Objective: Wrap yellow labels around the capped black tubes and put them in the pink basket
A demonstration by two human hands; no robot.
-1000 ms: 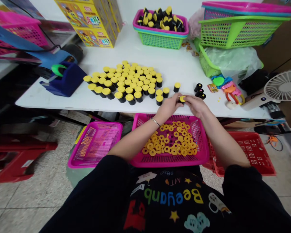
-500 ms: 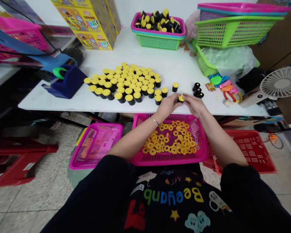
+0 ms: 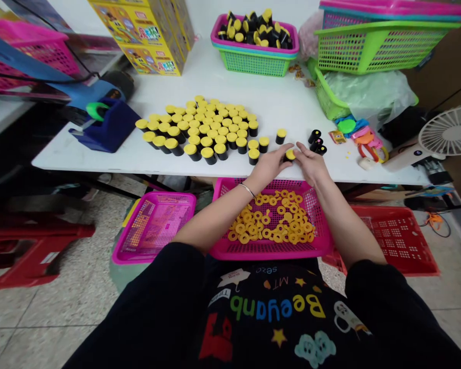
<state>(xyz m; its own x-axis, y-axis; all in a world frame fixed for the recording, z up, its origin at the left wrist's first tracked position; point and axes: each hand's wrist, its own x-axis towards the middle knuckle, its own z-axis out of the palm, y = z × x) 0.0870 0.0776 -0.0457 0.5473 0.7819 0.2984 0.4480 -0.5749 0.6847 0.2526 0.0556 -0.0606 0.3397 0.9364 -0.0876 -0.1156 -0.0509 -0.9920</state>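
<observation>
Step in hand, as I read it: one yellow-capped black cyl (image 3: pixel 290 155) on the tabletop (image 3: pixel 80 160), near the front edge, L hand (image 3: pixel 267 168) and R hand (image 3: pixel 309 165) either side, each grip half curled; can't tell if either has hold. Capped cyls (image 3: pixel 200 136) massed to the left, yellow rings (image 3: pixel 271 220) in pink basket (image 3: pixel 269 254) below. Next move calls for a firm pinch.

Rows of yellow-capped black cylinders (image 3: pixel 200 130) hem in the left hand (image 3: pixel 267 169) on the table's left, the nearest standing just beside it, while a small cluster of black tubes (image 3: pixel 315 142) stands near the right hand (image 3: pixel 309 164). A lane of white tabletop (image 3: pixel 284 102) runs between both groups toward a green mesh basket (image 3: pixel 257 64); a pink plastic basket (image 3: pixel 271 253) sits below the hands.
</observation>
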